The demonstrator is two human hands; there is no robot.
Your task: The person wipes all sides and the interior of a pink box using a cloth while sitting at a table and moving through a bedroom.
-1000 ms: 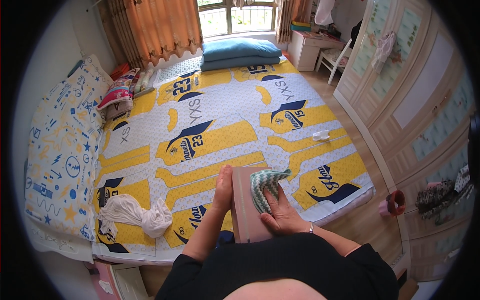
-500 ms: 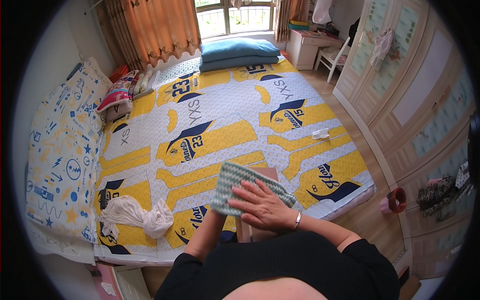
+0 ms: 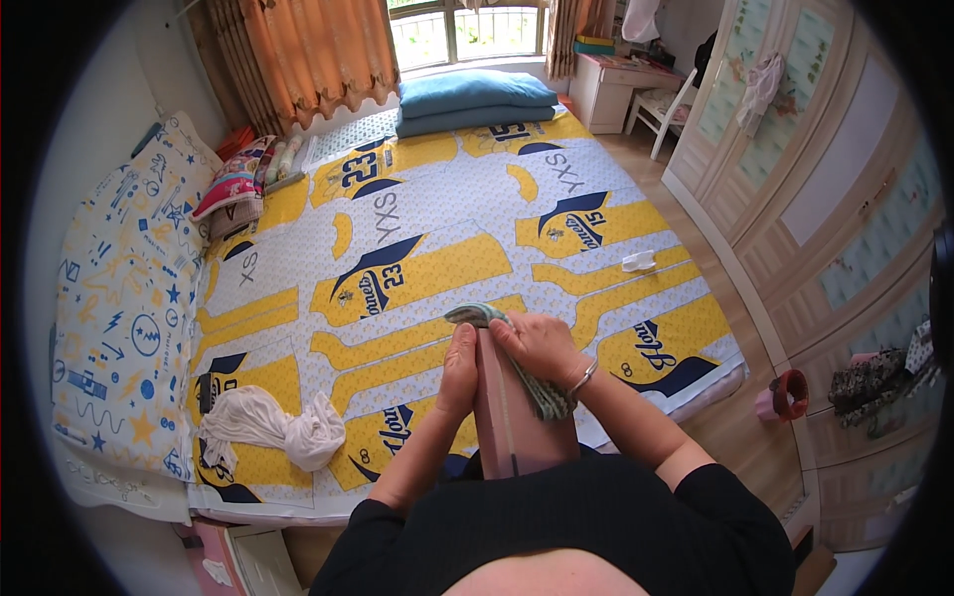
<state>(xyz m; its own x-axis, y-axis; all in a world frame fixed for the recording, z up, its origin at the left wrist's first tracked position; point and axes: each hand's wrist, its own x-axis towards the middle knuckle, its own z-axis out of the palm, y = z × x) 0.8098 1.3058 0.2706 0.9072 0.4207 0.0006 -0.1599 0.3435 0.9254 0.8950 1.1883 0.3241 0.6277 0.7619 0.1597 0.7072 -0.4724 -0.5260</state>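
Note:
A pinkish box-like object (image 3: 519, 437) with a pale seam along it stands tilted against my body at the bed's near edge. My left hand (image 3: 459, 375) is closed round its left upper edge, thumb on top, other fingers mostly hidden. A green-and-white zigzag-striped cloth (image 3: 545, 394) drapes over the box's top end and down its right side. My right hand (image 3: 540, 346) is closed on the cloth, pressing it against the box's upper right edge, with the thumb toward the seam. The two thumbs are close together. The object's lower end is hidden by my black top.
A bed with a yellow-and-white patterned sheet (image 3: 437, 278) spreads ahead. A crumpled white cloth (image 3: 268, 422) lies at its near left, a small white item (image 3: 638, 260) at right. Folded blue bedding (image 3: 477, 102) sits at the far end. A pink bin (image 3: 782, 397) stands on the floor at right.
The right hand, flat on the spread cloth before, now grips it along the box's right side. The left hand has come out from beneath the cloth, and more of the box shows.

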